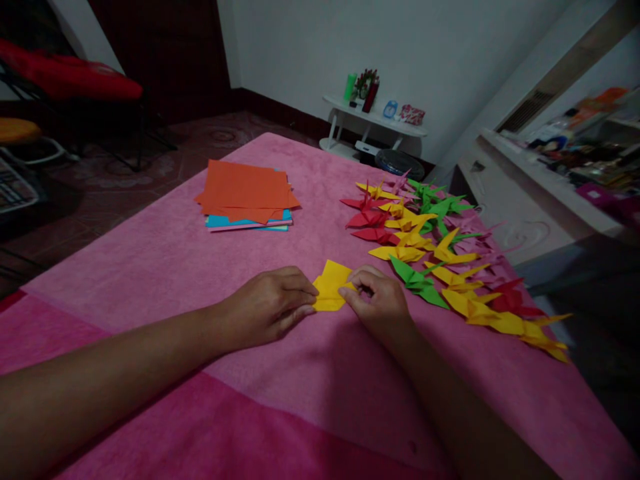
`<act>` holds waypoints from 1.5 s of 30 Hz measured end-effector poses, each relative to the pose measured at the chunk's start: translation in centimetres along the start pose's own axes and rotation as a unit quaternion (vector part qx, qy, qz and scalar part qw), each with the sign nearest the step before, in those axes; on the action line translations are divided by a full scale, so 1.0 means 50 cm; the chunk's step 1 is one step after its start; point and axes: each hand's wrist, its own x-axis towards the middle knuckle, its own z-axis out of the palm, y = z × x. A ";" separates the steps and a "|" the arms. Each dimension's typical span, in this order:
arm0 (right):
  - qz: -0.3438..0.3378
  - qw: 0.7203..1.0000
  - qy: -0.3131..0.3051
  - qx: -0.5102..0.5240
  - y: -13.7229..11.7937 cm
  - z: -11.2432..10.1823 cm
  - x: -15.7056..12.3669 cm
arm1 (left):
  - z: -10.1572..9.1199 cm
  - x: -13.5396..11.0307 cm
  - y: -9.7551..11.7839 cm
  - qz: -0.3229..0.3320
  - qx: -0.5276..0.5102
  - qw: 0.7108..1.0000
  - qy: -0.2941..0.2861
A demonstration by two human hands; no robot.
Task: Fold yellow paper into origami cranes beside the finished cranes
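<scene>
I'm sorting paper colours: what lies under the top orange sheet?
Beneath the top orange sheet, orange corners jut out, with a blue edge and a pink edge. Whatever lies under the sheet's middle is covered.

Yellow folded paper piece (331, 287), mid-bench: plain, single colour. Square paper stack (247, 187) toward far-left corner: orange on top, blue and pink edges below. Folded paper cranes (417, 253) along right edge: yellow, red, green, pink. Plush bench cloth (165, 267): mottled pink, magenta band (240, 427) at near edge. Past far edge: white shelf (373, 119), pink-and-white patterned box (413, 115).
</scene>
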 end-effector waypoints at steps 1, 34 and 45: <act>-0.001 1.000 -0.003 -0.005 0.000 0.000 0.000 | 0.000 0.001 0.000 0.001 0.001 1.000 0.002; 0.091 0.991 0.023 0.096 0.013 -0.005 0.002 | 0.006 0.018 0.016 0.006 0.136 0.986 -0.093; 0.122 0.992 -0.001 0.040 0.009 -0.012 0.019 | 0.016 0.017 0.016 0.026 0.134 0.987 -0.090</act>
